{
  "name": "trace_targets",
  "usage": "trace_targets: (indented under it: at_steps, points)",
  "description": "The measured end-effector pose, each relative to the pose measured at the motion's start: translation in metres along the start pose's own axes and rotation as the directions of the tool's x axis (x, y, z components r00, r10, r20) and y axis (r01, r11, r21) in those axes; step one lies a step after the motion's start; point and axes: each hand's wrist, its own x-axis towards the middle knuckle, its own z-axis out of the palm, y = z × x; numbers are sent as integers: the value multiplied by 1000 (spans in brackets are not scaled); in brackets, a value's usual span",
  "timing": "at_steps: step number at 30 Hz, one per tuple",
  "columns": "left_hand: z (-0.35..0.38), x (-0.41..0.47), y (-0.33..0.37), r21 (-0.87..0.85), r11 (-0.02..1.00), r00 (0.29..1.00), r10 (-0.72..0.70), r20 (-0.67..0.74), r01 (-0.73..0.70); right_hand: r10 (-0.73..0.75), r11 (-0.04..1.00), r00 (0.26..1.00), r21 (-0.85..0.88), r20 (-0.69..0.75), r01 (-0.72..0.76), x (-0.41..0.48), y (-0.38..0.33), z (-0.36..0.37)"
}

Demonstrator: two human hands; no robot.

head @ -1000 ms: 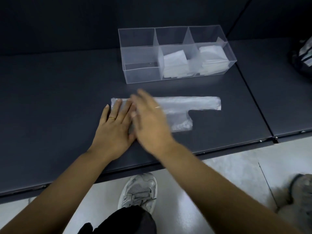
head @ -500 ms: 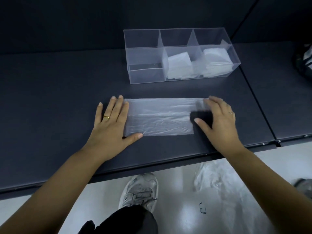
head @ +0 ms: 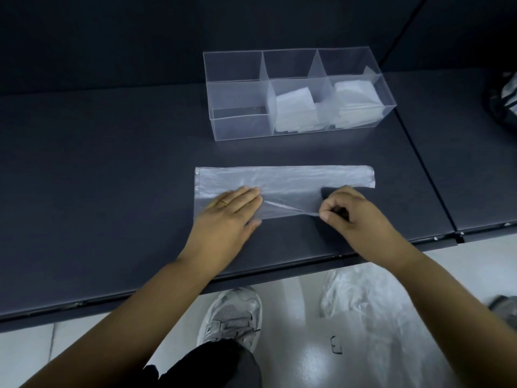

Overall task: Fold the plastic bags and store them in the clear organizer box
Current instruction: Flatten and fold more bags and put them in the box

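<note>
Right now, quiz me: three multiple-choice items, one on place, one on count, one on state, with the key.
1. Where is the clear organizer box relative to the plastic bag?
A. Beyond it on the table
B. On the floor
C. On top of it
2. How many compartments hold folded bags?
A. None
B. Two
C. Three
3. What is the right hand doing?
A. Lying flat
B. Pinching the bag's near edge
C. Gripping the box
Key: 1A, box stands farther back; 2B, the left one holds nothing; 3B, it curls on the plastic.
</note>
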Motion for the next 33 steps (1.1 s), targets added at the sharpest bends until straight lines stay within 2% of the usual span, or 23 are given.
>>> trace_targets:
  at_steps: [3, 4, 7, 9, 10, 12, 13, 15, 17, 19, 20, 22, 26, 28, 29, 31, 32, 33]
  points:
    - [-1, 0, 2, 11, 999, 997, 39, -65, -38, -57, 985, 992, -170, -113, 37, -5, -5, -8]
    - [-2, 0, 3, -5, 999, 997, 35, -66, -35, -103, 969, 990, -236, -94, 78, -6, -10, -6]
    - [-8, 2, 7, -28, 999, 997, 34, -66, -35, -241, 867, 967, -428, 84, 253, -1, -25, 13]
    - [-15, 3, 9, -44, 998, 997, 52, -55, -55, -290, 843, 954, -452, 75, 292, 7, -24, 25]
    - [-19, 2, 7, -63, 997, 998, 51, -42, -54, -284, 883, 959, -385, 15, 267, 11, -21, 27]
    - [-27, -1, -5, -148, 987, 998, -57, 4, 57, -154, 986, 984, -84, -86, 147, 16, -14, 21]
    - [-31, -5, -14, -204, 966, 987, -155, 36, 159, -54, 996, 996, 73, -72, 59, 18, -11, 15]
    - [-38, -12, -34, -351, 865, 933, -342, 112, 359, 100, 965, 995, 245, -23, -91, 23, -6, 6]
    - [-43, -14, -51, -544, 674, 854, -490, 177, 500, 191, 929, 981, 331, -36, -168, 30, -4, 4]
    - [-46, -11, -61, -662, 479, 765, -602, 230, 576, 254, 903, 964, 377, -80, -207, 38, -6, 7]
    - [-46, -7, -64, -689, 408, 725, -642, 249, 599, 271, 904, 957, 368, -104, -216, 41, -7, 10]
    - [-45, -2, -68, -683, 368, 678, -690, 254, 630, 300, 917, 943, 315, -146, -243, 48, -10, 14]
    - [-41, 3, -64, -602, 416, 636, -743, 207, 682, 346, 927, 920, 218, -182, -305, 56, -15, 18]
    - [-40, 2, -55, -442, 542, 641, -761, 104, 715, 352, 931, 915, 179, -199, -319, 59, -18, 20]
    - [-40, 1, -48, -309, 651, 679, -734, -22, 693, 353, 932, 913, 166, -207, -323, 61, -19, 21]
    - [-34, 1, -27, -97, 844, 811, -534, -239, 528, 362, 931, 907, 133, -217, -340, 63, -20, 22]
    - [-29, 2, -14, -57, 909, 875, -414, -252, 414, 367, 930, 904, 118, -220, -349, 64, -20, 23]
    - [-22, 3, -2, -44, 949, 931, -315, -187, 312, 376, 926, 900, 109, -221, -360, 65, -21, 23]
